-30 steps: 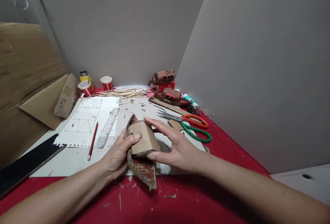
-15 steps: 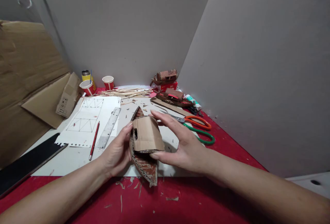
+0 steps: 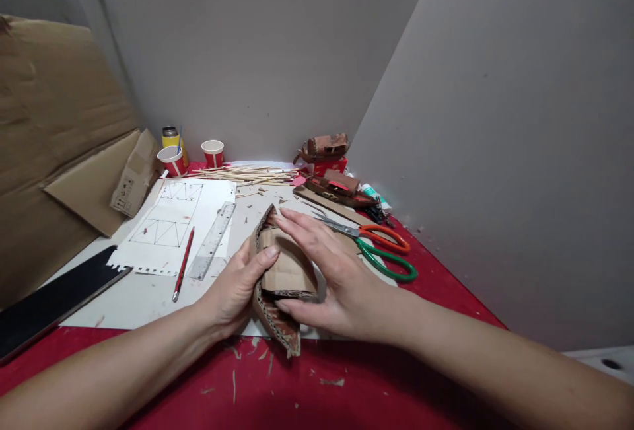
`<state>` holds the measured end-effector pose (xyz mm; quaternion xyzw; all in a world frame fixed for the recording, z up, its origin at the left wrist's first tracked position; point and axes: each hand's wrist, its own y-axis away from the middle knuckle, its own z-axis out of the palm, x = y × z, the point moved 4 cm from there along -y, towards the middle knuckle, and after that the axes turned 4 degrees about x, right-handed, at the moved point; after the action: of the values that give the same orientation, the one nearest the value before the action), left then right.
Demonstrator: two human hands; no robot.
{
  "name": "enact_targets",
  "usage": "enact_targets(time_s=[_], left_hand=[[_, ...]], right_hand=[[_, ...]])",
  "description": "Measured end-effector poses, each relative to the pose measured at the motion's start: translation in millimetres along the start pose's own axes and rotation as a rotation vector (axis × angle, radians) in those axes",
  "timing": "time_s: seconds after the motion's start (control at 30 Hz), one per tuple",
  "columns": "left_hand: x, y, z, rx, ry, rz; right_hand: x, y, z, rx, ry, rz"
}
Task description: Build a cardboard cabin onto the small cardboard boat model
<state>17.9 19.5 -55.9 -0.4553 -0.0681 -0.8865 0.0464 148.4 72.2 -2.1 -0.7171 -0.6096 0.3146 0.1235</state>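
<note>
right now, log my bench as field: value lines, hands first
left hand: holds the cardboard boat hull, thumb on the curved cardboard cabin
right hand: spans the cabin, thumb by its near end
left of hands: red pencil, clear ruler, sheet with drawn triangles
right of hands: scissors with orange and green handles
behind: wooden sticks, two paper cups, yellow bottle, two brown boat models

Left grip [image 3: 234, 285] partly hidden behind cardboard boat [image 3: 287, 270].

A red table [image 3: 361, 384] is bounded by a grey back wall [image 3: 238, 40], which is met by a grey right wall [image 3: 525, 126]. Both are dimly lit. At lower right, a pale surface [image 3: 589, 355] is marked by a dark spot [image 3: 611, 364].
</note>
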Motion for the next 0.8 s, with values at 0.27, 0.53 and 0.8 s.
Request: enact_targets(time_s=[0.27, 0.53, 0.8], left_hand=[[-4.7, 2.3, -1.6, -0.024, 0.059, -0.029], [-3.7, 5.8, 2.4, -0.108, 0.129, -0.111], [-1.8, 8.1, 6.4, -0.111, 0.114, -0.092]], right_hand=[[0.7, -2.1, 6.4, 0.020, -0.038, 0.022], [11.8, 1.2, -1.6, 0.068, -0.051, 0.064], [9.2, -0.1, -3.1, 0.085, -0.051, 0.038]])
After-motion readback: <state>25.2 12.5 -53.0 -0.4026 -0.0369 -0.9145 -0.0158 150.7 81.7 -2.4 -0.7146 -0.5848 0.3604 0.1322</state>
